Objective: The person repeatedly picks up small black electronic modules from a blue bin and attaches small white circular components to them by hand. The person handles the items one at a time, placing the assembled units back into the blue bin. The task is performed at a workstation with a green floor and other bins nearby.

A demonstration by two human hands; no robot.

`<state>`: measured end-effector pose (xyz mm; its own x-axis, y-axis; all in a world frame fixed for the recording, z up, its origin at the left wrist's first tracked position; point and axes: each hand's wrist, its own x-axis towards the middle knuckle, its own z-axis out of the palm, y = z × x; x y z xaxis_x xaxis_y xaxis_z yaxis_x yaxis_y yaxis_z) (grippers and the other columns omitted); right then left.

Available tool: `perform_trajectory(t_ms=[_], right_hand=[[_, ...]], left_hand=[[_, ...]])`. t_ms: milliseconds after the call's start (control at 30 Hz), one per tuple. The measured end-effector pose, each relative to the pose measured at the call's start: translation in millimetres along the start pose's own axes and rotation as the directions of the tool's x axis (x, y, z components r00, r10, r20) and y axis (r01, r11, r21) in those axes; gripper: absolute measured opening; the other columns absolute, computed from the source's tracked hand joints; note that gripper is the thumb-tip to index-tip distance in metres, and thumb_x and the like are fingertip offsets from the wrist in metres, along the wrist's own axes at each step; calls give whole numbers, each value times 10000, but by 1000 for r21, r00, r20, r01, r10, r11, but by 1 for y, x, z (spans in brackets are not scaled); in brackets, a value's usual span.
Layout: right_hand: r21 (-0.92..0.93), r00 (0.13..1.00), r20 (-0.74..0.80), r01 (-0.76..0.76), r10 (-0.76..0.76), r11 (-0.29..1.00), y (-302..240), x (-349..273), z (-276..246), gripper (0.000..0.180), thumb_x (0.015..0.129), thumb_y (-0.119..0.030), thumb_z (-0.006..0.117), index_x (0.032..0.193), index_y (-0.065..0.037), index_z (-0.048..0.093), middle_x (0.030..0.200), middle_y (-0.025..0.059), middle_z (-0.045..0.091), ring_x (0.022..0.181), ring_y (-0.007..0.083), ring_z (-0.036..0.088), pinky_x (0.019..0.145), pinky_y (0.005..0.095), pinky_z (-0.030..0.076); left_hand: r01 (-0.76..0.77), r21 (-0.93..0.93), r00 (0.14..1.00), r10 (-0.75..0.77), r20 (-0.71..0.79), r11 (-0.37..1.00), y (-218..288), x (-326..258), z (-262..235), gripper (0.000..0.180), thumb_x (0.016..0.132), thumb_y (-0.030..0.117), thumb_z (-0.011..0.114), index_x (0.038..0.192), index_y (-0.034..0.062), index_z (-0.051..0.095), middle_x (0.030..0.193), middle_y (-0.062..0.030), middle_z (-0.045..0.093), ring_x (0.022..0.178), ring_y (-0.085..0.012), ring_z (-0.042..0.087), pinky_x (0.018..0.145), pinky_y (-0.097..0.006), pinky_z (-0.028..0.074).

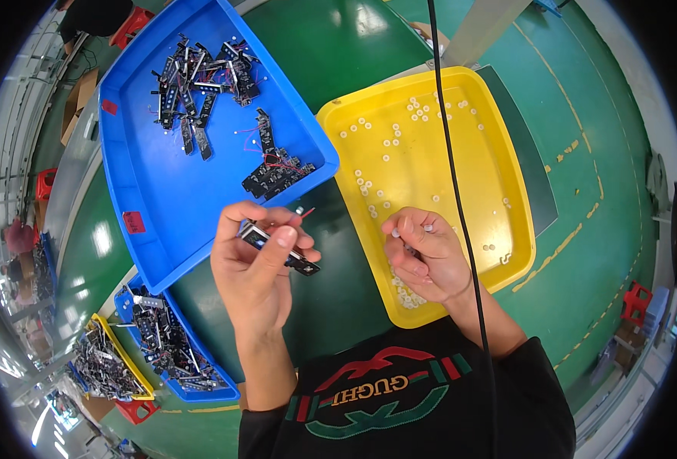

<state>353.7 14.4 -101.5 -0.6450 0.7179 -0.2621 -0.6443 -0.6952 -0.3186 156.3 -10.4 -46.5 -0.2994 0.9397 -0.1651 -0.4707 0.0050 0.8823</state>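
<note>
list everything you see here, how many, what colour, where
Blue tray: one, blue, upper left
Yellow tray: one, yellow, right of centre
Small blue tray: one, blue, lower left
Small yellow tray: one, yellow, far lower left
Boards: many, mostly black, in the blue tray and both small trays
Rings: dozens, white, in yellow tray
Held board: one, black, near centre
Cable: one, black, from top edge downward
Stools: at least four, red, far left and right
Table: one, green, under trays
Shirt: one, black, bottom
Left fingers: bare, around held board
Right fingers: bare, pinching a small white piece
</note>
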Motion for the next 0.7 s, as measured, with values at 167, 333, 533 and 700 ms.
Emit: perform_trajectory(t_ms=[167, 333, 533, 700], right_hand=[[-217, 1000, -16, -7, 4, 976, -3, 1, 16, 166, 912, -92, 499, 985, 18, 599, 744, 118, 630, 422, 28, 367, 377, 163, 270], [-400, 999, -12, 41, -50, 916, -6, 1, 21, 160, 899, -49, 500, 1012, 7, 600, 780, 129, 641, 440, 23, 390, 393, 157, 292], [-486, 990, 0, 122, -140, 865, -11, 0, 18, 178, 883, -26, 521, 1036, 10, 605, 773, 107, 640, 462, 29, 404, 409, 158, 303], [-577, 974, -29, 168, -225, 799, -11, -1, 20, 175, 868, -28, 554, 1021, 9, 631, 746, 73, 627, 517, 32, 445, 430, 159, 305]], left_hand=[[15, 26, 1000, -16, 27, 1000, -12, -4, 7, 201, 790, -58, 605, 926, 26, 482, 880, -163, 603, 663, -178, 619, 520, -279, 531], [13, 134, 997, -24, 77, 991, -19, -7, 11, 220, 778, -70, 609, 917, 33, 473, 873, -159, 606, 646, -166, 609, 509, -261, 512], [96, 138, 989, -110, 96, 986, -26, -7, 18, 278, 761, -85, 633, 936, 34, 453, 864, -158, 625, 664, -152, 612, 556, -260, 529], [110, 115, 986, -123, 109, 987, -33, -4, 26, 286, 774, -70, 634, 954, 30, 435, 840, -157, 632, 660, -156, 616, 565, -267, 532]])
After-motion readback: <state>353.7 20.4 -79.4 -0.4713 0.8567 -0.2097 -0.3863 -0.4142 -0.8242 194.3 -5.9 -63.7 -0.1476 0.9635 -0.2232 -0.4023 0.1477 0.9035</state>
